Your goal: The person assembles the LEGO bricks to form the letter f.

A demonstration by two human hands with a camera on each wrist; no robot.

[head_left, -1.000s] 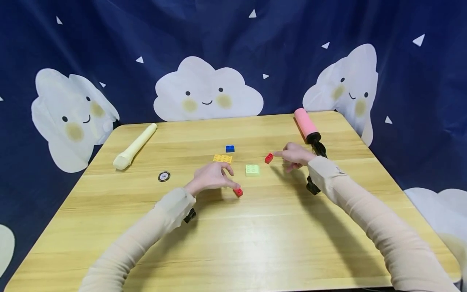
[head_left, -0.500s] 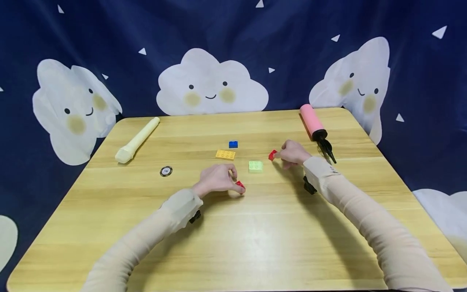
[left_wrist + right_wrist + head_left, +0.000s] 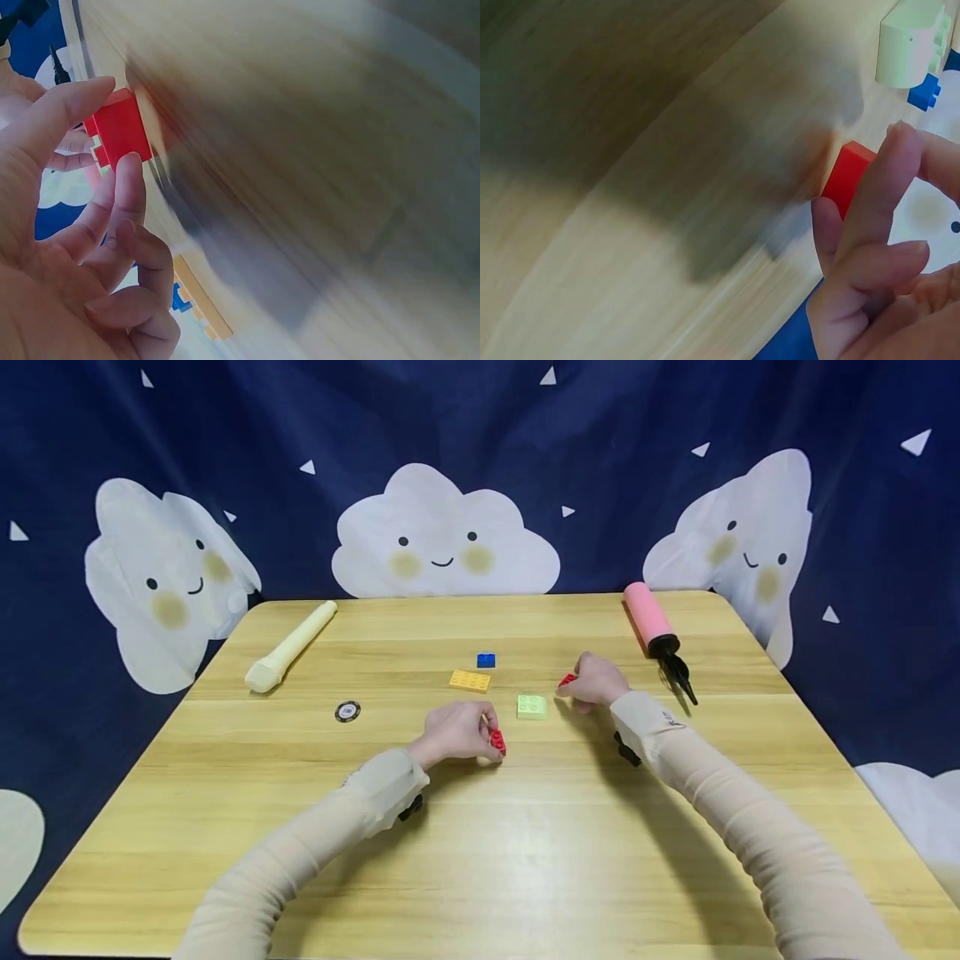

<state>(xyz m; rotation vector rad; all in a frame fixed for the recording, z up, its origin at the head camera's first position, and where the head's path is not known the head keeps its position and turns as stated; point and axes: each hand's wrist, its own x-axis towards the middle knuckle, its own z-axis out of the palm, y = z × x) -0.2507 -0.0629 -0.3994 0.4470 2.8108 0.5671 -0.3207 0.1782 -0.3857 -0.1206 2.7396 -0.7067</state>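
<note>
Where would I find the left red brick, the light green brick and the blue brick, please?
Left red brick [image 3: 125,129], left wrist view, smooth face.
Light green brick [image 3: 531,705], head view, studded top.
Blue brick [image 3: 486,662], head view, front side.

Left hand [image 3: 457,732] pinches one red brick [image 3: 498,742]; right hand [image 3: 597,680] pinches a second red brick [image 3: 567,679]. Pale-green brick [image 3: 532,708] between both grips; yellow brick [image 3: 470,681] beyond left grip, blue brick [image 3: 486,660] farther out.

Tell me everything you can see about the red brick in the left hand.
The red brick is small, plastic-looking, with smooth sides and studs facing roughly upward. The left hand pinches it between thumb and finger, left of and nearer the head camera than the light green brick. Whether it touches the table is unclear.
</note>
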